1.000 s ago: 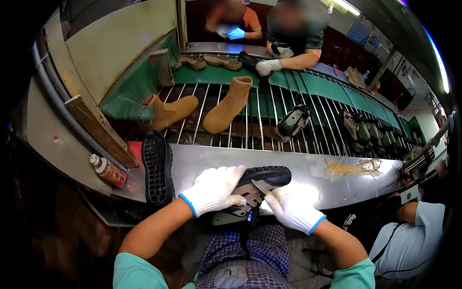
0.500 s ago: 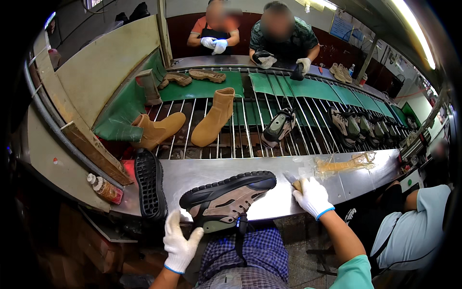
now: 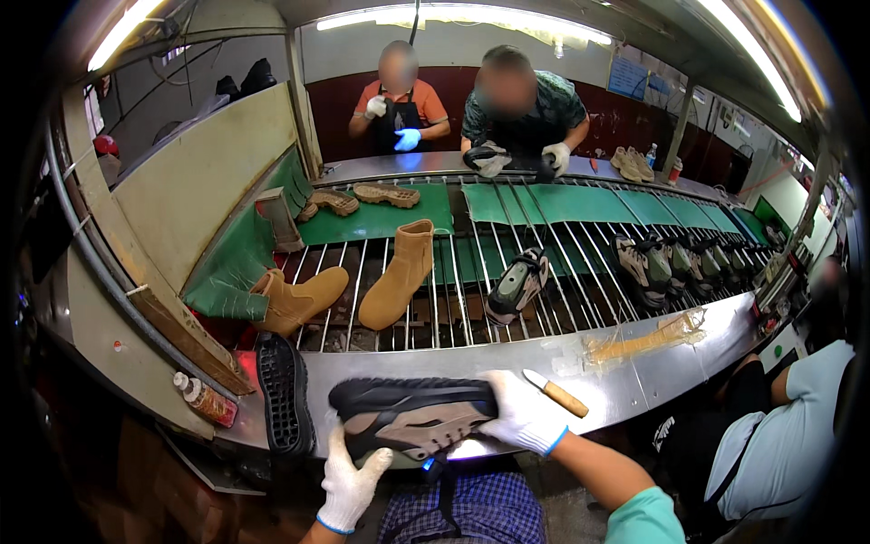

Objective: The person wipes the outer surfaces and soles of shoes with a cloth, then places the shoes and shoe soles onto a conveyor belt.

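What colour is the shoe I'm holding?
Tan upper with black sole, clearest in the head view.

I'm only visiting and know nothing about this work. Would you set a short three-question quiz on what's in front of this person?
1. True or false: the right hand grips one end of the grey and tan shoe.
2. What lies on the metal bench just right of that hand? A) a wooden-handled knife B) a paintbrush C) a hammer
3. Fill in: the left hand is below the shoe with its fingers ____.

Key: 1 true; 2 A; 3 spread open, near the shoe's underside, contact unclear.
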The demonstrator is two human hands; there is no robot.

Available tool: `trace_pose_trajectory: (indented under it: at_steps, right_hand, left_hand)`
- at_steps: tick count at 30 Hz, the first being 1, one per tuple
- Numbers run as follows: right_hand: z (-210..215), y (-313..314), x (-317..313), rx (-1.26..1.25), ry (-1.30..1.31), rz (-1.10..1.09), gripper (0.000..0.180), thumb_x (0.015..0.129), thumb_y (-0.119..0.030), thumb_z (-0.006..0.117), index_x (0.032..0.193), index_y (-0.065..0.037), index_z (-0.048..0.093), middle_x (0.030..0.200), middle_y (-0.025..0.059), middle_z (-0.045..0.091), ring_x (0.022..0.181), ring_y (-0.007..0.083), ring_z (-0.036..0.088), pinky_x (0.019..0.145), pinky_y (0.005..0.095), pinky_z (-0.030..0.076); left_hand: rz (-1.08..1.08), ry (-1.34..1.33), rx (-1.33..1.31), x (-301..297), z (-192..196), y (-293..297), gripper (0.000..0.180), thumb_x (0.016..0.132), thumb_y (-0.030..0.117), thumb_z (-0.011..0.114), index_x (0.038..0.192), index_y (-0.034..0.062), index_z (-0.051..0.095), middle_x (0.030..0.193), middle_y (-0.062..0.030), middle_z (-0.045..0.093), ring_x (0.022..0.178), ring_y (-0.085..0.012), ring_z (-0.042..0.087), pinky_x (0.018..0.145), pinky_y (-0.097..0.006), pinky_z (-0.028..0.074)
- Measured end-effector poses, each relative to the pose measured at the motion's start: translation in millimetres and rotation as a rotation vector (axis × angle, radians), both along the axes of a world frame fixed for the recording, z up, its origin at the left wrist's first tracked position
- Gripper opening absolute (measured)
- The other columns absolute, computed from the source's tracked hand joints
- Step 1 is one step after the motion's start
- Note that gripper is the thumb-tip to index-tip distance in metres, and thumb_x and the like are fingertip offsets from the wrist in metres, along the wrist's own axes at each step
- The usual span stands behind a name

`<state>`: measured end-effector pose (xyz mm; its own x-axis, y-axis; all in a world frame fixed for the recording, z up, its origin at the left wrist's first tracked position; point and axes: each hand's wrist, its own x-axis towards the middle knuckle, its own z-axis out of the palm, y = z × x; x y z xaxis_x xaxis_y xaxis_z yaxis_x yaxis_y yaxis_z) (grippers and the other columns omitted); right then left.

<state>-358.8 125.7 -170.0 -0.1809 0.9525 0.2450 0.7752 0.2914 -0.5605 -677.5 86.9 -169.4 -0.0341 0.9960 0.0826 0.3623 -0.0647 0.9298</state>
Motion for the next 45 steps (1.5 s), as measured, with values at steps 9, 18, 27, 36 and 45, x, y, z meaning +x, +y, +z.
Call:
trace_pose_trajectory:
  at_steps: [9,18,27,36,45]
  right_hand:
    - [26,2,157,0.328,0.153,-0.918,0.103,0.071,-0.027,0.093,0.155,0.001,0.041,0.151,0.0278,0.053,0.133,0.0433,0.06,0.112,0.0475,0.051]
    - [8,96,128,0.027,0.333,-0.788,0.116,0.081,-0.038,0.093,0.169,-0.002,0.026,0.167,0.0297,0.036,0.154,0.0421,0.042,0.127,0.0464,0.037]
    - [-76,212,48,0.198,0.688,-1.05,0.113,0.079,-0.029,0.09,0.169,-0.008,0.026,0.165,0.0301,0.028,0.145,0.045,0.047,0.12,0.0481,0.045]
    - [-15,143,137,-0.132,1.419,-0.856,0.036,0.088,-0.03,0.071,0.121,-0.017,0.066,0.107,0.0089,0.069,0.089,0.0287,0.071,0.077,0.0535,0.059]
    - [6,-112,-2,-0.162,0.096,-0.214,0.093,0.071,-0.025,0.09,0.154,-0.002,0.052,0.154,0.0314,0.051,0.141,0.0447,0.056,0.116,0.0487,0.049]
  left_hand:
    - [-0.491,0.071,0.333,53,33,60,0.071,0.084,0.025,0.087,0.141,-0.0075,0.061,0.133,-0.025,0.071,0.12,-0.0348,0.072,0.105,-0.043,0.056]
    - [-0.208,0.575,0.431,16,-73,69,0.037,0.074,0.021,0.083,0.104,0.0011,0.073,0.107,-0.0166,0.075,0.103,-0.0382,0.073,0.09,-0.046,0.059]
    - [-0.155,0.574,0.525,15,-81,70,0.034,0.077,0.023,0.083,0.104,0.0028,0.076,0.111,-0.0154,0.076,0.109,-0.0383,0.072,0.094,-0.049,0.059]
    - [-0.142,0.506,0.635,23,-70,76,0.026,0.075,0.02,0.079,0.095,0.0045,0.072,0.098,-0.0126,0.073,0.092,-0.0354,0.071,0.083,-0.046,0.057]
    - [-0.2,0.119,0.229,53,-54,79,0.072,0.091,0.038,0.079,0.148,0.0,0.058,0.152,-0.0237,0.056,0.131,-0.042,0.063,0.112,-0.047,0.052]
